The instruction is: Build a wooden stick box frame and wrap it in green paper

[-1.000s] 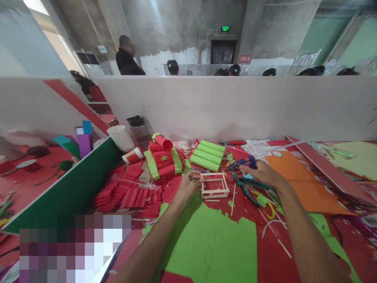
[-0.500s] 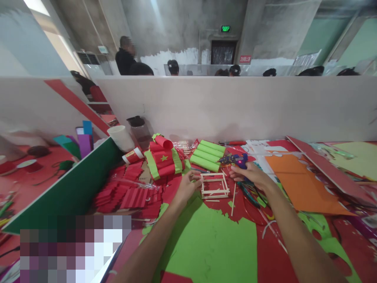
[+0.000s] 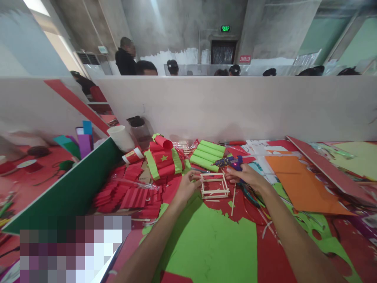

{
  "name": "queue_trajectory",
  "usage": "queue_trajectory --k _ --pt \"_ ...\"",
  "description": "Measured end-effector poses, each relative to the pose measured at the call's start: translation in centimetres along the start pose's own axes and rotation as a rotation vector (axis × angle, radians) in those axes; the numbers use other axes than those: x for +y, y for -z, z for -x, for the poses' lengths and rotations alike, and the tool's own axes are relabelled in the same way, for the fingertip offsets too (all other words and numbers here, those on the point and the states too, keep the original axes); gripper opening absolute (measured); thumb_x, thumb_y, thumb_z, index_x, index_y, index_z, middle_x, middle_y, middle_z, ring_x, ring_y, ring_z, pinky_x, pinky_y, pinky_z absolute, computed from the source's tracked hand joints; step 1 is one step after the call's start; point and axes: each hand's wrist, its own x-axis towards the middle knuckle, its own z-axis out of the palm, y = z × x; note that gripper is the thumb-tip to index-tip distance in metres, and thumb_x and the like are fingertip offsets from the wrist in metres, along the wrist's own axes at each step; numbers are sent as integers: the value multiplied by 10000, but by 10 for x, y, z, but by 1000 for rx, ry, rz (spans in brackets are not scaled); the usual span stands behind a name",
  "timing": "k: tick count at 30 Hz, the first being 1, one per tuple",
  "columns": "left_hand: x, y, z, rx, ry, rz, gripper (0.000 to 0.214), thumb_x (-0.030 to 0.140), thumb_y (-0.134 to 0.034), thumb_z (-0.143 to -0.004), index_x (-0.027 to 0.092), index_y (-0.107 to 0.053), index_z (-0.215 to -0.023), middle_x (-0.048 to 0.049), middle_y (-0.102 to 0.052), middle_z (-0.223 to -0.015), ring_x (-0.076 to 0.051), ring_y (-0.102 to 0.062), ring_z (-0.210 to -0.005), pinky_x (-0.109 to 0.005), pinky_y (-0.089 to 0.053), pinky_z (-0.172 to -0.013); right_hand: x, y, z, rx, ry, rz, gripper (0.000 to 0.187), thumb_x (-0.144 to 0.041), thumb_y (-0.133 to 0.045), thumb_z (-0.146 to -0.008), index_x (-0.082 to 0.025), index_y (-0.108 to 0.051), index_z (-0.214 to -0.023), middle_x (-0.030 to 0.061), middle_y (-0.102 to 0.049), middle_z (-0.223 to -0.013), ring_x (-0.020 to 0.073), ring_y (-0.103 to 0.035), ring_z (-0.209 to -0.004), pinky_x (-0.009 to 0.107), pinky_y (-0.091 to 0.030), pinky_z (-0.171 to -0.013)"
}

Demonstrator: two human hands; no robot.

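A small frame of thin wooden sticks (image 3: 215,185) stands on the red and green paper in the middle of the table. My left hand (image 3: 187,186) pinches its left edge and holds it steady. My right hand (image 3: 246,175) is closed round a blue glue gun (image 3: 229,161) with a small red light, its nozzle pointing left just above the frame's far right corner. Loose sticks (image 3: 233,194) lie beside the frame.
Behind the frame lie green paper rolls (image 3: 207,155) and a red and green bundle with a star (image 3: 163,159). Folded red paper (image 3: 129,192), a white cup (image 3: 120,137), a green board (image 3: 67,188), orange paper (image 3: 294,177) and pliers (image 3: 250,194) surround it. People sit beyond the partition (image 3: 235,106).
My right hand has carried the glue gun leftwards from over the orange paper to the frame's right corner. My left hand has stayed on the frame. A head has risen behind the partition.
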Motion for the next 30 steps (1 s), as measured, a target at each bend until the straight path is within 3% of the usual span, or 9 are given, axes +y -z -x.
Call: queue_trajectory --k 30 --pt "-4 1 -3 -1 1 14 266 136 -707 -698 168 -585 -932 -51 -653 -849 -150 -642 -723 -265 -544 -636 1 1 0 6 22 -20 234 -324 -735 -744 -144 -652 -868 113 -727 -872 205 -704 -792 276 -614 -673"
